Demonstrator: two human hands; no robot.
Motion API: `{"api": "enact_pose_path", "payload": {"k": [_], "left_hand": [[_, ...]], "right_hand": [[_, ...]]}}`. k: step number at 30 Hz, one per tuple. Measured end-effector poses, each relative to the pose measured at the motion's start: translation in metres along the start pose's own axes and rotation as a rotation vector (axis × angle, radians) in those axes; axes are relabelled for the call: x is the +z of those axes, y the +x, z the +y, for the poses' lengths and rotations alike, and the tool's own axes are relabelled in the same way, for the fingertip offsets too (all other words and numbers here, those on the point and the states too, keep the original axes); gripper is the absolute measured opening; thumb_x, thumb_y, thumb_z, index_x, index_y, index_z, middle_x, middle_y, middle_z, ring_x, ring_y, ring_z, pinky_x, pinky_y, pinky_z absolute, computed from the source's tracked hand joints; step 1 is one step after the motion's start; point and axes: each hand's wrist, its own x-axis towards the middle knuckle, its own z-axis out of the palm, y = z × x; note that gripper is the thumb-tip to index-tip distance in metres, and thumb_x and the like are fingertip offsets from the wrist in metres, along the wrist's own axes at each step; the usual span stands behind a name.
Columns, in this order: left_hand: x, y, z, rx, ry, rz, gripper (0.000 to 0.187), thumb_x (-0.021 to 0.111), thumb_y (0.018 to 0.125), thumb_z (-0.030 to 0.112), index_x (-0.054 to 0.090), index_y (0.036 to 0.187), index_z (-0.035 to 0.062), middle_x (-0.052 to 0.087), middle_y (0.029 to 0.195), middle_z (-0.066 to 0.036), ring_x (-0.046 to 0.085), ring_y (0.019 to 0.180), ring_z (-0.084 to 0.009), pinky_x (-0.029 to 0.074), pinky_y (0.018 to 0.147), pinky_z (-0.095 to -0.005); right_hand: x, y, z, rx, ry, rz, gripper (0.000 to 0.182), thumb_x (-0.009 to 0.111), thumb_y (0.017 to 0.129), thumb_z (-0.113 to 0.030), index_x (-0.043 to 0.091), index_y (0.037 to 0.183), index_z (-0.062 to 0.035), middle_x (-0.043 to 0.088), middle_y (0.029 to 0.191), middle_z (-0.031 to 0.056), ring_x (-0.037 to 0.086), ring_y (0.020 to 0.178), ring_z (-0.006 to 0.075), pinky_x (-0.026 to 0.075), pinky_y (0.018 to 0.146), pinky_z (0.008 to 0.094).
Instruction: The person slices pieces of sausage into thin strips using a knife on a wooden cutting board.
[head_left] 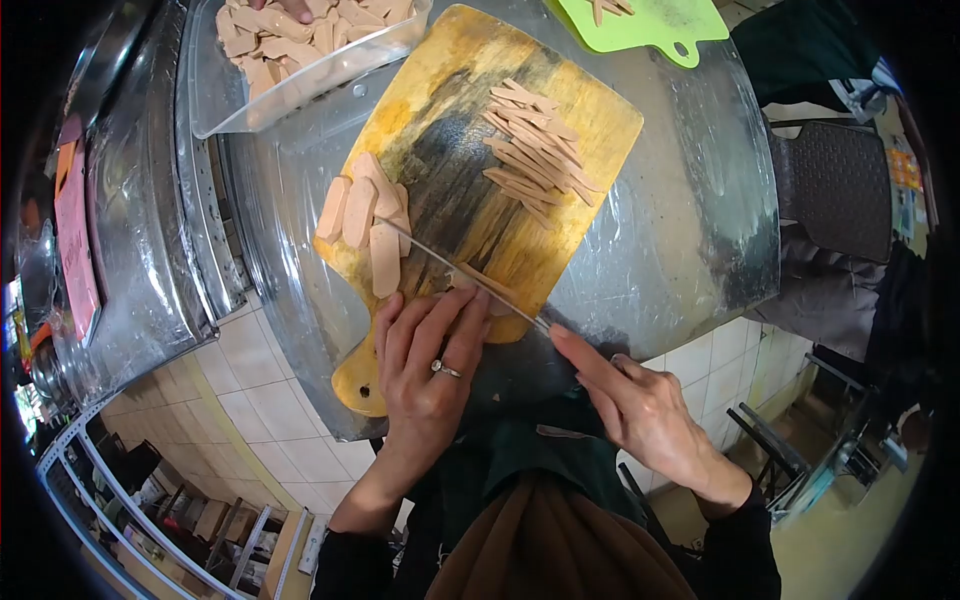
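A worn wooden cutting board [580, 85] lies at an angle in front of me. My left hand [428, 350], with a ring on one finger, has its fingertips bent together and pressed on a sausage slice at the board's near edge, largely covered by them. My right hand [640, 405] grips a knife [432, 254] by its handle; the blade crosses the board and lies right beside my left fingertips. Several pinkish-tan sausage slices [360, 212] rest at the board's left. Thin cut strips [535, 155] form a pile at the upper right, and a strip [485, 281] lies against the blade.
A clear plastic container [205, 85] full of sausage pieces stands at the upper left, with another person's fingers [294, 8] in it. A green cutting board [650, 25] bears some strips at the top. Everything sits on a plastic-covered metal table [690, 190]. A dark chair [832, 185] is at right.
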Motion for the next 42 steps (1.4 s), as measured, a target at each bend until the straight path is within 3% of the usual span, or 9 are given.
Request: {"api": "enact_pose_path", "payload": {"k": [4, 13, 16, 19, 22, 25, 28, 34, 42], "left_hand": [[0.002, -0.002, -0.001, -0.002, -0.013, 0.007, 0.04, 0.08, 0.082, 0.003, 0.074, 0.121, 0.0067, 0.069, 0.123, -0.005, 0.065, 0.11, -0.0245, 0.046, 0.107, -0.0501], [0.008, -0.007, -0.004, 0.024, -0.01, 0.064, 0.041, 0.08, 0.081, 0.002, 0.073, 0.121, 0.0063, 0.069, 0.123, -0.007, 0.066, 0.112, -0.0252, 0.046, 0.109, -0.0515], [0.009, -0.008, -0.005, 0.029, -0.01, 0.072, 0.04, 0.08, 0.081, 0.002, 0.073, 0.121, 0.0063, 0.069, 0.122, -0.007, 0.066, 0.112, -0.0252, 0.046, 0.109, -0.0513], [0.01, -0.008, -0.006, 0.023, -0.018, 0.065, 0.04, 0.08, 0.081, 0.002, 0.074, 0.12, 0.0065, 0.069, 0.122, -0.007, 0.066, 0.111, -0.0249, 0.046, 0.109, -0.0509], [0.007, -0.007, -0.004, 0.007, -0.014, 0.056, 0.039, 0.08, 0.081, 0.002, 0.074, 0.12, 0.0069, 0.069, 0.122, -0.006, 0.066, 0.111, -0.0247, 0.046, 0.109, -0.0505], [0.006, -0.006, -0.003, 0.008, -0.002, 0.052, 0.039, 0.08, 0.081, 0.003, 0.073, 0.119, 0.0071, 0.069, 0.123, -0.006, 0.066, 0.11, -0.0245, 0.046, 0.109, -0.0503], [0.007, -0.006, -0.004, 0.018, -0.008, 0.05, 0.038, 0.08, 0.082, 0.003, 0.073, 0.119, 0.007, 0.069, 0.123, -0.006, 0.066, 0.11, -0.0247, 0.046, 0.108, -0.0504], [0.006, -0.006, -0.004, 0.017, -0.016, 0.043, 0.038, 0.079, 0.081, 0.003, 0.072, 0.119, 0.0059, 0.068, 0.123, -0.007, 0.065, 0.111, -0.0256, 0.046, 0.108, -0.0513], [0.008, -0.008, -0.005, 0.025, -0.017, 0.068, 0.039, 0.079, 0.08, 0.002, 0.072, 0.119, 0.0055, 0.068, 0.124, -0.008, 0.066, 0.111, -0.0259, 0.046, 0.109, -0.0517]], "right_hand": [[0.003, 0.006, 0.011, -0.037, 0.181, 0.083, 0.065, 0.062, 0.095, 0.004, 0.048, 0.155, -0.015, 0.071, 0.088, 0.0217, 0.069, 0.067, 0.0332, 0.058, 0.067, 0.0433], [-0.002, -0.014, 0.0, -0.081, 0.129, 0.111, 0.066, 0.064, 0.095, 0.001, 0.048, 0.155, -0.0192, 0.074, 0.104, 0.017, 0.064, 0.061, 0.0315, 0.058, 0.059, 0.0411], [-0.006, -0.018, -0.003, -0.049, 0.102, 0.085, 0.066, 0.065, 0.095, -0.001, 0.048, 0.156, -0.0217, 0.071, 0.088, 0.0178, 0.059, 0.056, 0.0308, 0.055, 0.056, 0.042], [-0.016, -0.021, -0.011, 0.115, 0.057, -0.032, 0.055, 0.066, 0.093, 0.002, 0.059, 0.147, -0.0103, 0.069, 0.084, 0.017, 0.061, 0.064, 0.0311, 0.053, 0.065, 0.0404], [-0.022, -0.022, -0.01, 0.113, 0.074, 0.034, 0.055, 0.067, 0.093, 0.001, 0.06, 0.146, -0.0117, 0.067, 0.079, 0.0168, 0.06, 0.061, 0.0281, 0.052, 0.063, 0.0393], [-0.032, -0.021, -0.012, 0.149, 0.037, -0.021, 0.054, 0.068, 0.094, -0.001, 0.061, 0.146, -0.0142, 0.065, 0.077, 0.0163, 0.06, 0.059, 0.0268, 0.051, 0.061, 0.0386], [-0.028, -0.021, -0.004, 0.084, -0.004, -0.021, 0.067, 0.068, 0.093, -0.001, 0.053, 0.153, -0.0286, 0.054, 0.064, 0.0112, 0.054, 0.053, 0.0273, 0.05, 0.057, 0.0435], [-0.024, -0.019, 0.002, 0.085, -0.033, 0.136, 0.066, 0.067, 0.094, -0.002, 0.052, 0.153, -0.0288, 0.052, 0.063, 0.0117, 0.053, 0.052, 0.0275, 0.048, 0.055, 0.0441], [-0.023, -0.034, -0.011, 0.111, 0.027, -0.006, 0.063, 0.067, 0.094, -0.001, 0.054, 0.152, -0.0224, 0.054, 0.066, 0.0133, 0.054, 0.054, 0.0271, 0.049, 0.057, 0.042]]}}
